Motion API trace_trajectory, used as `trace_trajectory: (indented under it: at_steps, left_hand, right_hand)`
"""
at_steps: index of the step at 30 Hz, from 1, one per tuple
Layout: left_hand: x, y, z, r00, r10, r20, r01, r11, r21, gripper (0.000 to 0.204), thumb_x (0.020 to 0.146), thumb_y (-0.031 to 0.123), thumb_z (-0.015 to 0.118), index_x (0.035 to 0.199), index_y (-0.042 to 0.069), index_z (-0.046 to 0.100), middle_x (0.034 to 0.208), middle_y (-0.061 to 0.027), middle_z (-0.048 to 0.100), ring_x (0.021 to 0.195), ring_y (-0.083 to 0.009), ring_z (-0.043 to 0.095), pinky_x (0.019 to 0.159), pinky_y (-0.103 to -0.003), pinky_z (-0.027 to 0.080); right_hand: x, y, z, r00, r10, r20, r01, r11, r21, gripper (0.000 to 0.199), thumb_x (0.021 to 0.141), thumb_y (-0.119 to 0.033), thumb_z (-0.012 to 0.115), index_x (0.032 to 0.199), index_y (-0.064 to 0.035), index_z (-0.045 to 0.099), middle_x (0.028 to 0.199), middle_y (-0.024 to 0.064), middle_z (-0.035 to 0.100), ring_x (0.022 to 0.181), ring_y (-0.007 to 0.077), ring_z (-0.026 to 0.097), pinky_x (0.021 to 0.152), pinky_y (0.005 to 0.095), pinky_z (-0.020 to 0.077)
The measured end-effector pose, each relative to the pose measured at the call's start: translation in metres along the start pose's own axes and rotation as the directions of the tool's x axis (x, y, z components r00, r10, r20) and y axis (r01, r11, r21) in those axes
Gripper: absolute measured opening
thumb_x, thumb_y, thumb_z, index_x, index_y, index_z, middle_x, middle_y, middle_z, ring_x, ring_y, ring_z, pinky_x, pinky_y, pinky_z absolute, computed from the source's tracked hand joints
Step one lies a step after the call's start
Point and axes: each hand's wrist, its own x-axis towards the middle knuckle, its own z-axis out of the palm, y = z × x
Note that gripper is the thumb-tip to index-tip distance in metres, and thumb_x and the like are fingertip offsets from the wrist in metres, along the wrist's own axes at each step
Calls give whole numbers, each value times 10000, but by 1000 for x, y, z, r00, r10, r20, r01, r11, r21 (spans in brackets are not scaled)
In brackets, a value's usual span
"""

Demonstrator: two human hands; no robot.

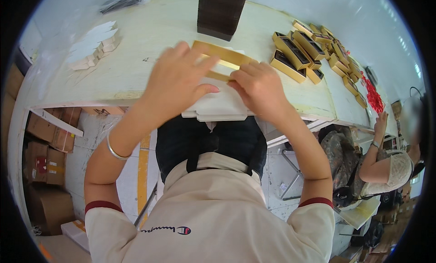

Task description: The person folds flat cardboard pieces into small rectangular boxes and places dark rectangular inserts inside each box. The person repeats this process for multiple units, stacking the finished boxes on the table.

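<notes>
A narrow gold box [243,58] lies slanted over a stack of white card pieces [215,106] at the table's front edge. Its inner faces look shiny and its middle open. My right hand [261,88] grips the box's right end, thumb underneath and fingers curled over the rim. At the box's left part is my left hand [177,77], slightly blurred, its fingers spread and thumb held apart. Whether its fingertips touch the box, I cannot tell. A tall dark brown box [220,13] stands just beyond.
Several gold boxes with dark insides [293,54] are piled at the right, with more gold boxes [338,52] behind. Red ribbon-like material [373,97] lies farther right, near a seated person [381,165]. White folded cartons [95,45] rest at the left. Brown cartons [50,165] sit under the table.
</notes>
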Motion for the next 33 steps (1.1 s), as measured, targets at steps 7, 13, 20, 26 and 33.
trace_trajectory:
  at_steps: [7, 13, 20, 26, 33]
  left_hand:
    - [-13, -48, 21, 917, 111, 383, 18, 948, -319, 103, 762, 149, 675, 803, 56, 660, 855, -32, 611, 864, -208, 551, 748, -314, 476]
    - [-6, -65, 37, 912, 128, 389, 58, 900, -432, 79, 775, 59, 651, 851, 43, 666, 973, -49, 607, 949, -220, 559, 814, -320, 469]
    - [-6, -48, 36, 953, 151, 262, -118, 983, -139, 230, 737, 43, 688, 961, 84, 656, 1180, -59, 542, 1090, -253, 493, 922, -343, 427]
    - [-21, -29, 20, 831, 156, 534, 203, 809, -552, 336, 697, 57, 734, 1016, 98, 639, 1209, -55, 531, 1106, -254, 489, 916, -342, 444]
    - [-20, -25, 20, 801, 99, 590, 289, 799, -527, 252, 678, 137, 778, 869, 86, 623, 1078, -28, 578, 1022, -222, 525, 848, -309, 477]
  right_hand:
    - [-9, 4, -16, 991, 111, 81, -136, 861, 489, 340, 759, 72, 560, 1074, -44, 612, 951, 171, 582, 814, 330, 579, 724, 388, 474]
    - [-22, 38, -10, 987, 7, 160, -55, 954, 295, 528, 708, 195, 464, 1139, -73, 609, 1096, 140, 562, 947, 292, 546, 805, 348, 459]
    - [-21, 31, -8, 922, -26, 387, -172, 867, 468, 427, 700, 130, 558, 1101, -10, 602, 967, 153, 599, 882, 288, 570, 772, 337, 464]
    - [-20, 28, 0, 952, -31, 304, -156, 807, 570, 200, 720, 0, 689, 913, -19, 639, 835, 117, 592, 788, 274, 581, 685, 357, 465]
    - [-20, 20, 20, 930, 136, 342, -340, 675, 655, 168, 750, -30, 699, 756, -13, 532, 750, 44, 500, 664, 142, 454, 579, 266, 377]
